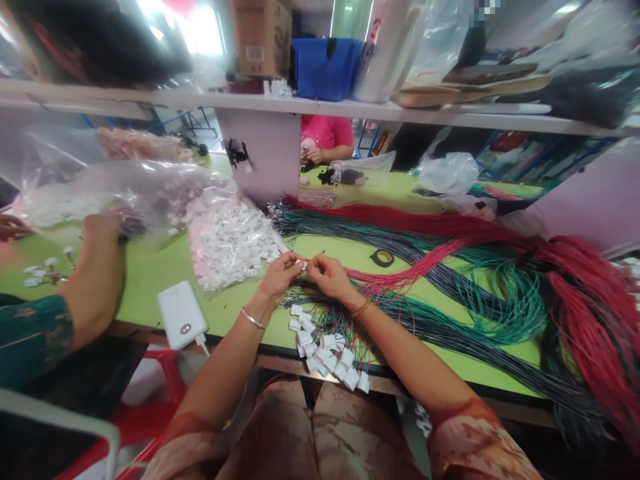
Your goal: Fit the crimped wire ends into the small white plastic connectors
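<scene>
Over the green table, my left hand (279, 276) pinches a small white plastic connector (303, 265) between thumb and fingertips. My right hand (330, 277) is closed right beside it, its fingertips meeting the connector; what they pinch is too small to make out. Red wires (390, 279) run out to the right from behind my right hand. Below both hands, a pile of white connectors (327, 353) with thin coloured wires attached lies at the table's front edge. A clear bag of white connectors (230, 233) rests just beyond my left hand.
Long bundles of green wires (520, 313), black wires and red wires (590, 287) cover the right side. A roll of black tape (383, 258) and a white power bank (183, 313) lie on the table (145, 280). A co-worker's arm (97, 280) is at left; another person (327, 137) sits opposite.
</scene>
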Action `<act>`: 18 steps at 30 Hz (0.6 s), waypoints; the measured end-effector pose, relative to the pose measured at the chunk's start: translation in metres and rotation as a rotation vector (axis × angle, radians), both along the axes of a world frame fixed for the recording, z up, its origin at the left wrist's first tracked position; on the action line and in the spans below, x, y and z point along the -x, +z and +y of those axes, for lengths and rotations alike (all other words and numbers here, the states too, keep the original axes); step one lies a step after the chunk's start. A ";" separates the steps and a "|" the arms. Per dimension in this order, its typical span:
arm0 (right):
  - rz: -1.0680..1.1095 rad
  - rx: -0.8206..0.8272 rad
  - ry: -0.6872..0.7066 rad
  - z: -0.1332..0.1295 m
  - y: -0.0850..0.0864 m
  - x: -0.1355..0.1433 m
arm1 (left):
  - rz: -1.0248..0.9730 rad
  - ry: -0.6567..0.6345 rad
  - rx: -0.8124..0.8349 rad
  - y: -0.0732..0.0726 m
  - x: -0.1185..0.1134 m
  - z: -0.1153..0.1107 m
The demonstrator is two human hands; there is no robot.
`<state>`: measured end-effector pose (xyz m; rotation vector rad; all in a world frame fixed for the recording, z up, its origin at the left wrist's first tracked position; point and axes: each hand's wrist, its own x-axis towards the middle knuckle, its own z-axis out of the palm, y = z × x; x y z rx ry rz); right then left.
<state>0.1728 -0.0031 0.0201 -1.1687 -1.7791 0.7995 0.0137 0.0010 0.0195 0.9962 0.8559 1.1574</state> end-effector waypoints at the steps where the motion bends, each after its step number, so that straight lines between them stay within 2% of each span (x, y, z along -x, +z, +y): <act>1: -0.004 -0.008 0.008 0.000 0.000 0.000 | 0.001 0.013 0.007 -0.001 -0.001 0.000; 5: -0.040 -0.021 0.034 -0.001 -0.004 0.002 | 0.007 0.053 0.025 -0.002 -0.003 -0.001; 8: -0.078 -0.012 0.023 0.001 -0.010 0.002 | 0.079 0.074 0.006 -0.002 -0.003 -0.003; 11: -0.153 -0.001 0.076 0.007 -0.012 -0.004 | 0.175 0.083 0.039 0.000 0.002 -0.003; 15: -0.484 -0.056 0.011 0.021 -0.012 -0.013 | 0.281 0.092 0.114 0.002 0.011 0.001; 18: -0.737 -0.073 -0.043 0.028 -0.014 -0.013 | 0.328 0.110 0.106 0.002 0.013 0.003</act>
